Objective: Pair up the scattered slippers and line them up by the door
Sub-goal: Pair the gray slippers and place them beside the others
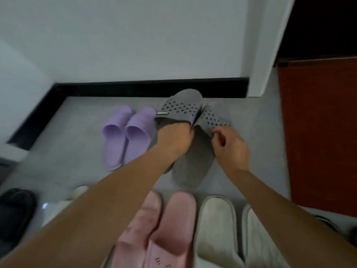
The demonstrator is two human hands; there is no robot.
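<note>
Two grey slippers (180, 108): left hand (173, 138) grips one, right hand (230, 149) another.

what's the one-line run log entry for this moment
left grip: holds left grey slipper | right grip: pinches right grey slipper | purple pair: side by side

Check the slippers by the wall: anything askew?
Yes, the grey pair. The left grey slipper is tilted, its front overlapping the right grey slipper. The left hand grips it; the right hand pinches the other's strap. The purple pair beside them lies straight.
</note>
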